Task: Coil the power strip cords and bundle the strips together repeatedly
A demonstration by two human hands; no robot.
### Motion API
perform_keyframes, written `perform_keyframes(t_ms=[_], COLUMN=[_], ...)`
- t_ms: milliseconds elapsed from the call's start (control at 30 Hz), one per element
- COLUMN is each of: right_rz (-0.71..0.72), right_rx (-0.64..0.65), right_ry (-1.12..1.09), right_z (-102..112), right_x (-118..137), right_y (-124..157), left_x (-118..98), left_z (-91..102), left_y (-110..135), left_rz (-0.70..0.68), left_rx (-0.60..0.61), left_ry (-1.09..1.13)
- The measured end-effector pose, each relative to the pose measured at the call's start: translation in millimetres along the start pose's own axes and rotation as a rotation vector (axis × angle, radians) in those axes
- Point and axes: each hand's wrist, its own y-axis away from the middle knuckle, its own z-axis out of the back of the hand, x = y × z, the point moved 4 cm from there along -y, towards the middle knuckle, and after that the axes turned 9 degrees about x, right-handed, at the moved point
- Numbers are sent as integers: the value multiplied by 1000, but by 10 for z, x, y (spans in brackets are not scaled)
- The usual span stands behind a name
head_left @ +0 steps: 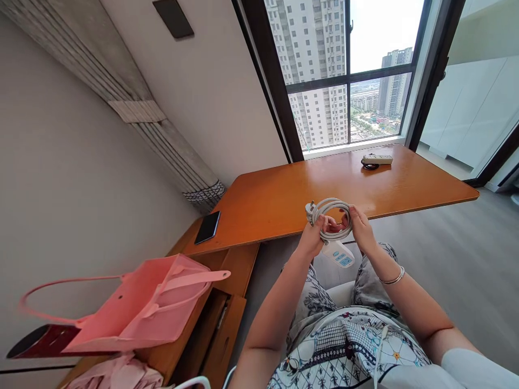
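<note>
Before 1 table (pixel 259 210), 2 hands (pixel 313 237) (pixel 363 231), fingers (pixel 354 213) curled closed, hold 1 coiled cable (pixel 336 236) above 1 socket block (pixel 338 254).

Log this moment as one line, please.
left hand: holds coiled cable | right hand: holds same coil | white socket block: below coil | table: dark flat device, power strip

Daylight fills a black-framed glass window (pixel 347 82).
Below, glossy orange-brown wooden table (pixel 275 200); plain grey wall (pixel 81 162) left, grey floor (pixel 438 254) right.
</note>
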Motion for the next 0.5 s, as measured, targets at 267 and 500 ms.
perform_keyframes(t_ms=[267, 500], right_rz=[-156, -276], right_rx=[249, 536], right_ry=[6, 322], right_z=[120, 189], right_x=[-454, -612], right_y=[187, 436], left_x=[-130, -199], left_z=[123, 277], left_y=[-5, -32], left_rz=[-111, -272], left_rx=[-300, -483], left_ry=[154, 153])
